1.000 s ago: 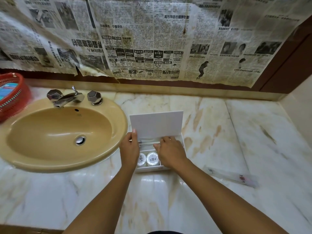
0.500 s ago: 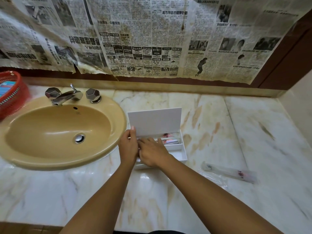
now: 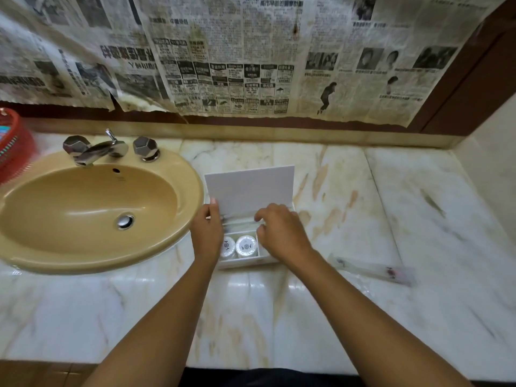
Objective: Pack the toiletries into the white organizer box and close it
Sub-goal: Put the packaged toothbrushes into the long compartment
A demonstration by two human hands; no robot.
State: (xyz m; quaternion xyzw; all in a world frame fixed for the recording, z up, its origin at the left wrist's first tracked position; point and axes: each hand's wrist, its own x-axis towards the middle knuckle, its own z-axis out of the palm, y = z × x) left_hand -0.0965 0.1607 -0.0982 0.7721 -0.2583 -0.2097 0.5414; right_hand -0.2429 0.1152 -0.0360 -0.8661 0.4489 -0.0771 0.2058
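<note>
R hand (image 3: 282, 236) shifted right, grip unclear | L hand (image 3: 208, 233) pinches lid (image 3: 251, 188) edge

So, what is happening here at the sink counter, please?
A person is packing a white organizer box on the marble counter beside the sink. The left hand holds the edge of the raised lid, and the right hand reaches into the box's rear compartment. Two round white containers already sit in the front compartment. One long clear-wrapped item lies on the counter to the right, not yet packed.
</note>
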